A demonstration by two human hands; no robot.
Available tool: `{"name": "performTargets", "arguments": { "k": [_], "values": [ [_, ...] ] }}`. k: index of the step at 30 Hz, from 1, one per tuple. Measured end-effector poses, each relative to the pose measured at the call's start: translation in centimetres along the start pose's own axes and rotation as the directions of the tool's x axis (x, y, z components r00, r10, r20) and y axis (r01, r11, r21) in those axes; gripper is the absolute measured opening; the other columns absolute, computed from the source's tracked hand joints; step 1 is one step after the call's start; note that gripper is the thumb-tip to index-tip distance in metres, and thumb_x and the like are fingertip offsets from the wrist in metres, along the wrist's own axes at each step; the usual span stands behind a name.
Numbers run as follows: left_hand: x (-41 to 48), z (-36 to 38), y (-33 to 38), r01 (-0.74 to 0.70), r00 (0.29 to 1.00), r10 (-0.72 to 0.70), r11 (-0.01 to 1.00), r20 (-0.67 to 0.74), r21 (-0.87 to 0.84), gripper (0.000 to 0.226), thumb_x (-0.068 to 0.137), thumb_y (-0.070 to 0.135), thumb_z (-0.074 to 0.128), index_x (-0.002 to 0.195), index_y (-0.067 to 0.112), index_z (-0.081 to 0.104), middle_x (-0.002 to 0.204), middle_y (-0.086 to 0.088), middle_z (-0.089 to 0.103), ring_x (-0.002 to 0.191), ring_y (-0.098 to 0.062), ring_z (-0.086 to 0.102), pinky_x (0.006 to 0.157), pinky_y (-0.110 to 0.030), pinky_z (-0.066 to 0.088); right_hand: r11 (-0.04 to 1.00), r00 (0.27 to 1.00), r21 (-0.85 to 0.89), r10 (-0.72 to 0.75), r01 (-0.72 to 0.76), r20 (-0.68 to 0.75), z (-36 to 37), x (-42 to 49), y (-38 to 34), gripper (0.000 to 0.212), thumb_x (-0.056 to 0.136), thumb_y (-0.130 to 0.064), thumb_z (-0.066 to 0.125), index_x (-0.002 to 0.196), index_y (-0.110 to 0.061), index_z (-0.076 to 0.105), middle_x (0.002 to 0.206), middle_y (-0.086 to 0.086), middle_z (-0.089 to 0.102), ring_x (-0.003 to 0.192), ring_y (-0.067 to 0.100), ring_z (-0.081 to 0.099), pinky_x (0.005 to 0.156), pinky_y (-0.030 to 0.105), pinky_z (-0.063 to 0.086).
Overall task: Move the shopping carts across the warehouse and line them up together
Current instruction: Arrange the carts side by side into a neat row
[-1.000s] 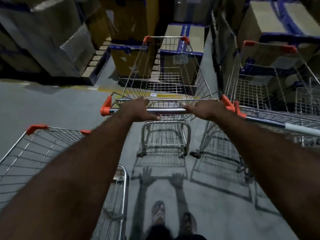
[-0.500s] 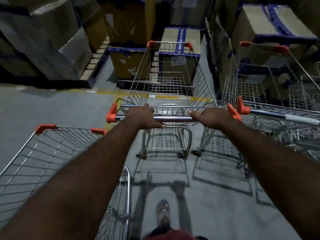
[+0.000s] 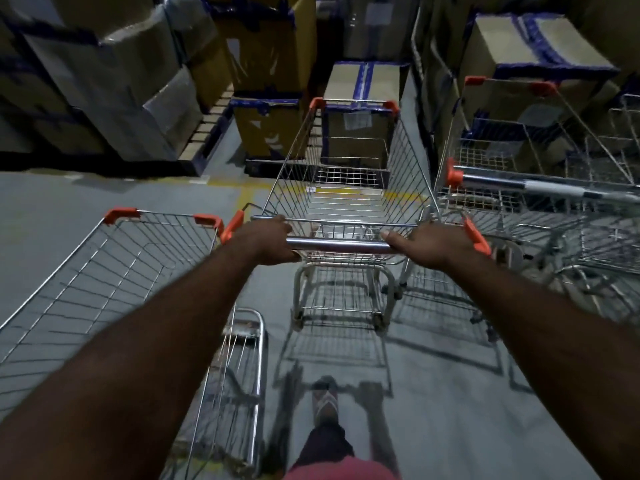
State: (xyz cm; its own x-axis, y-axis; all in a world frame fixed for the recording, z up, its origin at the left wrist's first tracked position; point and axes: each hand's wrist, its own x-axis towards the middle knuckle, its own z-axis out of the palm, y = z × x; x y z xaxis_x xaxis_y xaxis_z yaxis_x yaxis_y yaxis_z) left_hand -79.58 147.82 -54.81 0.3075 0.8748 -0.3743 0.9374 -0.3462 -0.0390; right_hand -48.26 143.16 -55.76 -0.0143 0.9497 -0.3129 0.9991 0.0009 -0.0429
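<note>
The left hand and right hand gripped the chrome handle bar of the silver wire shopping cart with orange corner caps, which sat between a similar left-side cart and a right-side cart, so a skewed push might have snagged either.

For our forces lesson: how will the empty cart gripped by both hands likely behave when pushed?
The cart probably rolls easily: it's empty, on wheels. Its wire frame looks stiff, likely light. With left hand and right hand apart on the handle, it should steer straight.
</note>
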Motion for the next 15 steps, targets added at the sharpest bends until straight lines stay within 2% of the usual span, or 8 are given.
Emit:
{"name": "performTargets", "arguments": {
  "k": [2,4,7,9,11,12,15],
  "values": [
    [-2.5,0.9,0.0,0.045,0.997,-0.041,0.998,-0.065,0.048,0.038,0.090,0.052,0.063,0.118,0.026,0.063,0.136,0.002,0.060,0.124,-0.020,0.056,0.117,-0.050,0.025,0.999,0.999,-0.023,-0.027,0.026,-0.026,0.7,-2.4,0.4,0.118,0.069,-0.097,-0.007,0.104,-0.023,0.077,0.120,0.013,0.069,0.115,0.032,0.062,0.098,0.045,0.046],
    [-4.7,1.5,0.4,0.075,0.994,-0.070,0.996,-0.087,0.057,0.019,0.092,0.042,0.064,0.105,0.029,0.063,0.125,0.001,0.067,0.122,-0.020,0.057,0.121,-0.047,0.017,0.997,0.997,-0.060,-0.060,0.056,-0.053,1.2,-4.9,0.2,0.105,0.081,-0.090,0.001,0.099,-0.020,0.076,0.116,0.013,0.069,0.112,0.031,0.062,0.094,0.043,0.043],
    [-7.7,2.2,2.0,0.094,0.993,-0.089,0.994,-0.077,0.059,0.024,0.092,0.040,0.066,0.110,0.025,0.065,0.121,-0.002,0.067,0.121,-0.021,0.057,0.120,-0.043,0.015,0.992,0.991,-0.084,-0.097,0.089,-0.093,2.0,-8.2,0.6,0.093,0.086,-0.086,0.007,0.086,-0.021,0.074,0.111,0.013,0.069,0.108,0.031,0.063,0.090,0.043,0.041],
    [-9.6,2.8,3.3,0.077,0.995,-0.071,0.993,-0.068,0.089,0.029,0.093,0.042,0.064,0.114,0.022,0.065,0.123,-0.003,0.065,0.122,-0.022,0.055,0.118,-0.043,0.019,0.993,0.989,-0.068,-0.102,0.096,-0.103,3.1,-10.1,1.3,0.094,0.079,-0.091,0.002,0.072,-0.022,0.066,0.101,0.012,0.069,0.100,0.030,0.064,0.084,0.042,0.040],
    [-11.5,3.5,4.2,0.067,0.996,-0.059,0.989,-0.065,0.134,0.034,0.095,0.042,0.061,0.121,0.021,0.063,0.129,-0.005,0.061,0.126,-0.024,0.050,0.114,-0.042,0.026,0.995,0.991,-0.063,-0.089,0.083,-0.102,3.9,-11.5,1.7,0.096,0.076,-0.093,-0.001,0.066,-0.022,0.062,0.090,0.009,0.066,0.096,0.028,0.064,0.089,0.045,0.041],
    [-12.4,3.8,4.4,0.070,0.996,-0.060,0.983,-0.066,0.169,0.036,0.095,0.043,0.060,0.124,0.022,0.062,0.133,-0.006,0.060,0.131,-0.024,0.047,0.115,-0.044,0.025,0.995,0.991,-0.061,-0.086,0.080,-0.100,4.3,-12.2,1.8,0.098,0.075,-0.093,-0.003,0.066,-0.021,0.064,0.083,0.007,0.063,0.093,0.027,0.064,0.090,0.045,0.042],
    [-14.7,4.8,4.1,0.072,0.996,-0.058,0.969,-0.068,0.237,0.038,0.094,0.048,0.059,0.130,0.032,0.061,0.146,0.000,0.053,0.149,-0.023,0.027,0.118,-0.062,-0.002,0.994,0.988,-0.054,-0.102,0.096,-0.116,5.4,-14.5,1.9,0.111,0.068,-0.096,-0.009,0.068,-0.019,0.071,0.069,0.001,0.058,0.083,0.025,0.065,0.079,0.037,0.047]
  ]
}}
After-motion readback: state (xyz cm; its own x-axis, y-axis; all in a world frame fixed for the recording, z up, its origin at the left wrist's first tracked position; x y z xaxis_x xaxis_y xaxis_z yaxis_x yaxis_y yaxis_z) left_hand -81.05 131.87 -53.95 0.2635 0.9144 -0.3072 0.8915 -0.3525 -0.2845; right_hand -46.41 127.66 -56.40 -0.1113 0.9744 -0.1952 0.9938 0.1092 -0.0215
